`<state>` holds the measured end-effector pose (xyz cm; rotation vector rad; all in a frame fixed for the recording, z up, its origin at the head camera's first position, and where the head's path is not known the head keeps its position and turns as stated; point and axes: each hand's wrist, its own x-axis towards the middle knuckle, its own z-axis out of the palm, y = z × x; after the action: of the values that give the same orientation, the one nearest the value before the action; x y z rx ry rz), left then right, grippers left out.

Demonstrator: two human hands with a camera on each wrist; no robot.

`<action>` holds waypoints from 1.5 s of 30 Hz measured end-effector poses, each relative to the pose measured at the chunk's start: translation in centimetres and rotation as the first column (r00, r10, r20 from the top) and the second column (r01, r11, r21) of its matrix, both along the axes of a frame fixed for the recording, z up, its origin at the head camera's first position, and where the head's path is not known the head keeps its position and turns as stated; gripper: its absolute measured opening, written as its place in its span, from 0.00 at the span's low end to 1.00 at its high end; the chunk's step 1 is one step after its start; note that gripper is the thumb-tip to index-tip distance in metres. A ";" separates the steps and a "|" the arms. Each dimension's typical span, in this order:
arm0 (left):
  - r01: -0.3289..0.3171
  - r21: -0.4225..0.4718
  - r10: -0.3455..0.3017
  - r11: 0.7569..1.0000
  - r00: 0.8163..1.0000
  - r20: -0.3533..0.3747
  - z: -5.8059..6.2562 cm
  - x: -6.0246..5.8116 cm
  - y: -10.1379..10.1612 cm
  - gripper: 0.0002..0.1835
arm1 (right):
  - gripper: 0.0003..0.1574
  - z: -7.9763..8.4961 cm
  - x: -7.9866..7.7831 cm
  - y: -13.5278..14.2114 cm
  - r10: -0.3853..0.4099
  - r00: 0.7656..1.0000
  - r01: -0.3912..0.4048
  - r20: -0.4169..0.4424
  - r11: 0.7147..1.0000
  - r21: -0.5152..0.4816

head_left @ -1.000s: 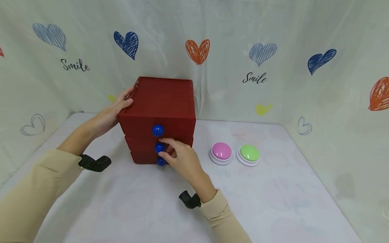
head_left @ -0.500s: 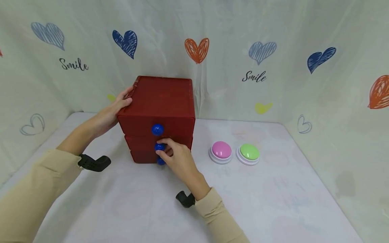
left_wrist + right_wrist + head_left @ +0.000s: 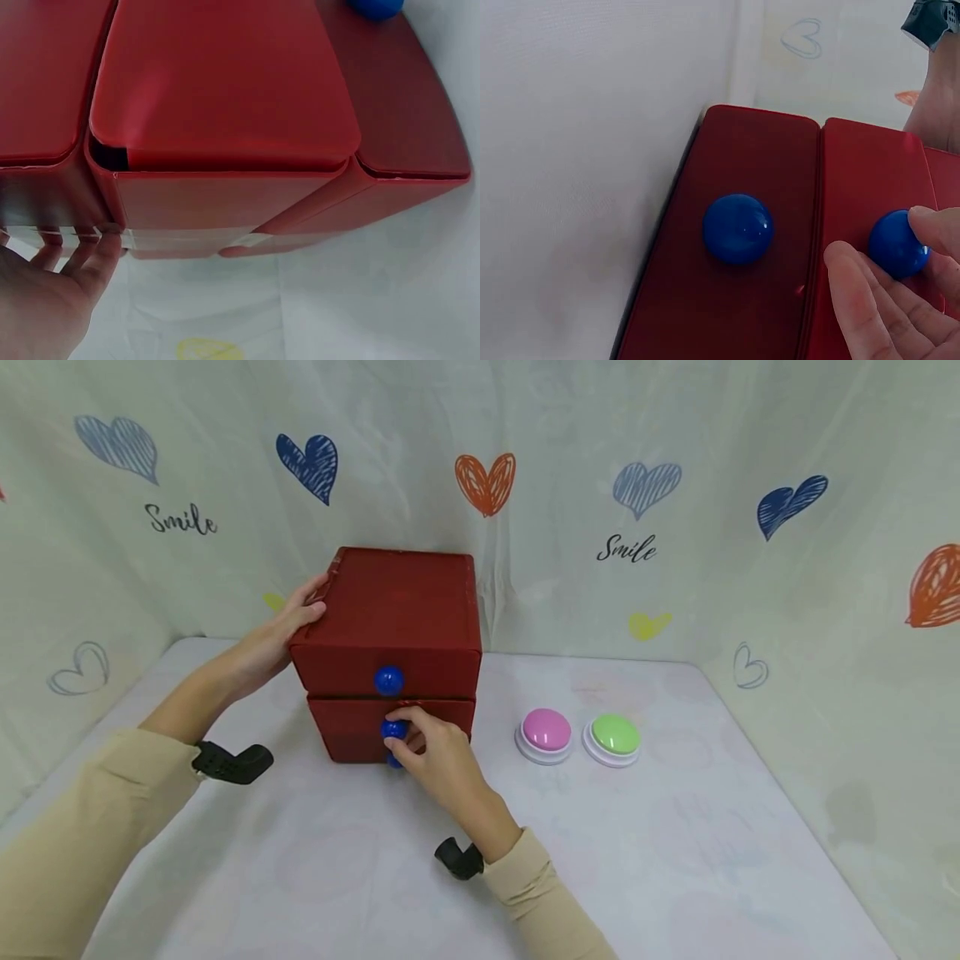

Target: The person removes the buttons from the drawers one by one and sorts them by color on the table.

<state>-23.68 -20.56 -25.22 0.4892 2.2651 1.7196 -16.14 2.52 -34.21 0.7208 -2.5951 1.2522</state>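
Note:
A red three-drawer box (image 3: 405, 597) stands toward the back of the white table, a round blue knob on each drawer. My right hand (image 3: 442, 764) pinches the middle knob (image 3: 897, 246) between thumb and fingers. That middle drawer (image 3: 225, 82) sticks out slightly; a dark gap shows at its edge in the left wrist view. Above it is the top knob (image 3: 389, 681), its drawer closed. The bottom knob (image 3: 738, 229) is partly covered by my right hand in the head view. My left hand (image 3: 277, 631) rests with extended fingers against the box's upper left side.
To the right of the box stand a pink push button (image 3: 547, 730) and a green push button (image 3: 617, 737), both on white bases. A pale curtain (image 3: 555, 460) printed with hearts hangs behind the table (image 3: 675, 860).
The middle drawer has come slightly forward, with its knob now a bit lower in the head view. My right hand has closed in around that knob. My left hand stays on the box.

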 end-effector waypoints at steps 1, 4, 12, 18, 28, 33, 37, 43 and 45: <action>0.000 0.000 0.000 1.000 1.000 0.001 0.0 0.0 0.0 0.35 | 0.17 0.0 0.1 0.0 0.001 1.000 -0.001 -0.003 1.000 0.005; 0.003 0.004 -0.003 1.000 1.000 -0.003 0.0 0.0 0.0 0.35 | 0.17 0.0 0.2 0.0 0.006 1.000 -0.006 -0.014 1.000 0.012; -0.001 -0.006 0.001 1.000 1.000 -0.006 0.1 0.0 -0.1 0.35 | 0.17 0.1 1.1 0.3 0.021 0.999 -0.019 -0.029 0.997 0.077; -0.006 -0.025 0.005 1.000 1.000 -0.011 0.2 0.0 0.0 0.36 | 0.18 0.4 1.9 0.4 0.025 0.999 -0.018 -0.047 0.991 0.131; -0.009 -0.030 0.008 1.000 1.000 -0.007 0.2 0.1 -0.1 0.36 | 0.18 0.5 3.1 0.5 0.032 0.996 -0.015 -0.089 0.983 0.182; -0.008 -0.035 0.007 0.999 1.000 -0.007 0.1 0.1 -0.1 0.36 | 0.18 0.3 3.6 0.5 0.042 0.991 -0.017 -0.129 0.981 0.195; -0.006 -0.043 0.005 0.999 1.000 -0.012 0.1 0.1 -0.2 0.36 | 0.18 0.1 4.0 0.5 0.050 0.988 -0.020 -0.148 0.980 0.196; -0.001 -0.033 0.001 0.999 1.000 -0.013 0.2 0.1 -0.2 0.36 | 0.18 0.0 4.4 0.5 0.056 0.984 -0.020 -0.169 0.978 0.205; -0.001 -0.032 0.000 0.999 1.000 -0.011 0.1 0.1 -0.2 0.36 | 0.18 0.0 4.6 0.6 0.060 0.983 -0.021 -0.175 0.976 0.216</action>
<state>-23.60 -20.78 -25.09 0.4928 2.2971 1.6820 -11.52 3.08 -34.23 0.8847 -2.5991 0.8792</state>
